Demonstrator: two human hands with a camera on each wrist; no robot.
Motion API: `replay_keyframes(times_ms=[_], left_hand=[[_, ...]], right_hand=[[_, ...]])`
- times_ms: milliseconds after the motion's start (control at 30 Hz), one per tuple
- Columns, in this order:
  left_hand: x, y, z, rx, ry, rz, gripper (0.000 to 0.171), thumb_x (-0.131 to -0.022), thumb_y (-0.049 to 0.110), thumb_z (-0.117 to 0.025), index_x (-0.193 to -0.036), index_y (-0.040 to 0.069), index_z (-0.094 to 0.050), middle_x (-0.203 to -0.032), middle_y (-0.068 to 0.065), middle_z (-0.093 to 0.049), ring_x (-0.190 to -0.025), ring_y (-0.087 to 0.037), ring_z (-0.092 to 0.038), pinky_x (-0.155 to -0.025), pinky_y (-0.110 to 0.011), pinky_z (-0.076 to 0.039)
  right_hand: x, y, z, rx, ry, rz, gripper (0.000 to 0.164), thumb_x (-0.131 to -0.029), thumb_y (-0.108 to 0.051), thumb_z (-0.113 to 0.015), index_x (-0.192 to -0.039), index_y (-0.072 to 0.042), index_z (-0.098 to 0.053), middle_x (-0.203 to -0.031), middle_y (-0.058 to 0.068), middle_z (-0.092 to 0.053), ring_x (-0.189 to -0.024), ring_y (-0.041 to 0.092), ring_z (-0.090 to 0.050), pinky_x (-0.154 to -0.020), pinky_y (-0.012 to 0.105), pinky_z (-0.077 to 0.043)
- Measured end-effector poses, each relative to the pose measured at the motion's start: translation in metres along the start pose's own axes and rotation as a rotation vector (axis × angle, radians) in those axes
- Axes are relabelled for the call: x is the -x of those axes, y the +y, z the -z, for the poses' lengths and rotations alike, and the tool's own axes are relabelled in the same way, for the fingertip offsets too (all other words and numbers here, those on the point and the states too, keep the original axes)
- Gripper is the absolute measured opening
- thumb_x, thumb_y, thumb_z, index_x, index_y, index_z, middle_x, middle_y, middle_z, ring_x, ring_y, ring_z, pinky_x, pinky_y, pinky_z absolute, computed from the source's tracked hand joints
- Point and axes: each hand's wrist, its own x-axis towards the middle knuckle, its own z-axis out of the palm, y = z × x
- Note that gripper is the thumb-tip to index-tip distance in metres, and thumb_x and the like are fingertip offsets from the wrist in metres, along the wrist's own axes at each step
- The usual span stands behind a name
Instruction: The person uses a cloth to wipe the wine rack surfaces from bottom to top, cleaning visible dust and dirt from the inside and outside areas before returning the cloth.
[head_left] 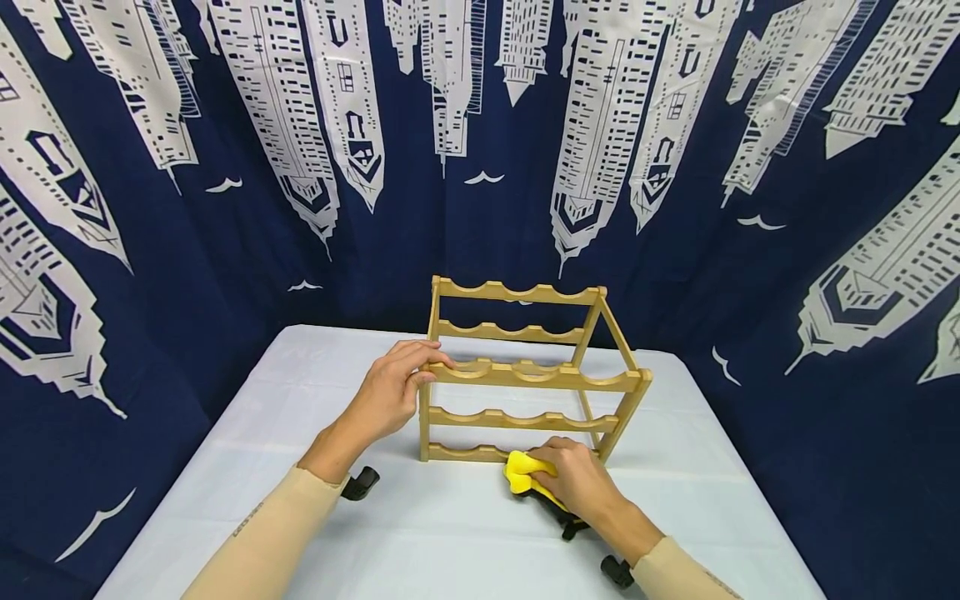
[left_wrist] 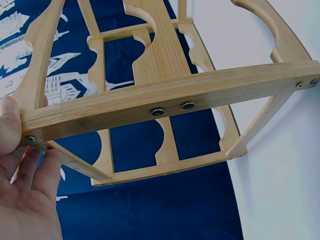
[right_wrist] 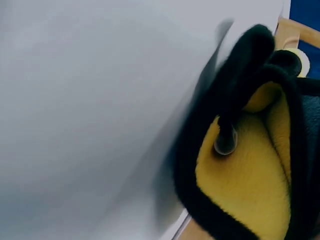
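A light wooden rack (head_left: 536,380) with scalloped rails stands on the table. My left hand (head_left: 386,392) grips its upper front left corner. The left wrist view shows the thumb over a side bar (left_wrist: 170,95) and the fingers (left_wrist: 47,172) below it. In my right hand (head_left: 577,479) is a bunched yellow cloth (head_left: 520,471) with dark edging, held low at the right part of the rack's bottom front rail. Whether the cloth presses on that rail is hard to tell. Up close, folds of the cloth (right_wrist: 240,175) hide most of the right hand.
A white cover lies over the table (head_left: 315,367). Behind and on both sides hangs a dark blue curtain (head_left: 480,233) printed with white buildings and birds. Small black devices (head_left: 361,483) sit by each wrist.
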Motion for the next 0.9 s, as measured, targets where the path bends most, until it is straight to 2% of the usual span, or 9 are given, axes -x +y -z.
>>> replay_keyframes(times_ms=[133,267,433,533,667,733,900], left_hand=[[0.0,0.0,-0.001,0.004,0.006,-0.016,0.02,-0.106,0.01,-0.073,-0.124,0.011,-0.083,-0.138,-0.01,-0.084,-0.148,-0.039,-0.071,-0.128,-0.059,-0.057],[-0.001,-0.001,-0.001,0.006,-0.01,-0.015,0.021,-0.107,0.011,-0.072,-0.125,0.011,-0.083,-0.14,-0.01,-0.083,-0.149,-0.038,-0.071,-0.129,-0.059,-0.057],[0.0,-0.001,0.002,0.009,-0.045,0.017,0.021,-0.109,0.01,-0.07,-0.127,0.014,-0.082,-0.147,-0.011,-0.08,-0.152,-0.037,-0.069,-0.131,-0.059,-0.055],[-0.001,0.0,0.003,0.015,-0.054,0.032,0.022,-0.109,0.009,-0.07,-0.127,0.015,-0.081,-0.149,-0.011,-0.08,-0.154,-0.037,-0.068,-0.132,-0.059,-0.054],[-0.002,0.0,0.002,0.018,-0.051,0.023,0.022,-0.11,0.009,-0.07,-0.128,0.015,-0.081,-0.149,-0.012,-0.079,-0.154,-0.037,-0.068,-0.132,-0.059,-0.054],[-0.001,-0.001,0.001,0.016,-0.048,0.015,0.022,-0.11,0.009,-0.07,-0.128,0.014,-0.081,-0.148,-0.012,-0.08,-0.153,-0.038,-0.068,-0.131,-0.059,-0.055],[0.001,-0.002,0.001,0.017,-0.036,0.015,0.022,-0.109,0.007,-0.072,-0.127,0.015,-0.082,-0.146,-0.01,-0.081,-0.152,-0.037,-0.069,-0.13,-0.058,-0.055]], right_hand=[[0.012,0.013,0.008,0.009,0.013,-0.049,0.034,-0.089,-0.009,-0.103,-0.121,-0.011,-0.091,-0.106,0.001,-0.087,-0.096,0.02,-0.084,-0.084,0.036,-0.073],[0.025,0.027,0.016,0.025,0.041,-0.13,0.032,-0.087,-0.007,-0.103,-0.117,-0.009,-0.092,-0.104,0.004,-0.088,-0.097,0.023,-0.084,-0.087,0.044,-0.073],[0.039,0.041,0.026,0.088,0.058,-0.223,0.032,-0.087,-0.006,-0.103,-0.116,-0.008,-0.091,-0.109,0.009,-0.089,-0.105,0.032,-0.085,-0.092,0.054,-0.072],[0.044,0.044,0.031,0.113,0.044,-0.242,0.034,-0.088,-0.007,-0.102,-0.12,-0.01,-0.09,-0.112,0.01,-0.089,-0.108,0.034,-0.084,-0.093,0.057,-0.072],[0.049,0.045,0.036,0.114,0.048,-0.224,0.036,-0.088,-0.008,-0.102,-0.122,-0.01,-0.09,-0.113,0.009,-0.089,-0.107,0.031,-0.083,-0.092,0.055,-0.072],[0.051,0.046,0.038,0.108,0.073,-0.188,0.037,-0.086,-0.009,-0.104,-0.121,-0.012,-0.091,-0.113,0.008,-0.089,-0.104,0.028,-0.083,-0.092,0.051,-0.073],[0.053,0.047,0.038,0.089,0.192,0.0,0.044,-0.079,-0.007,-0.108,-0.119,-0.014,-0.091,-0.113,0.004,-0.09,-0.097,0.019,-0.08,-0.083,0.04,-0.073]])
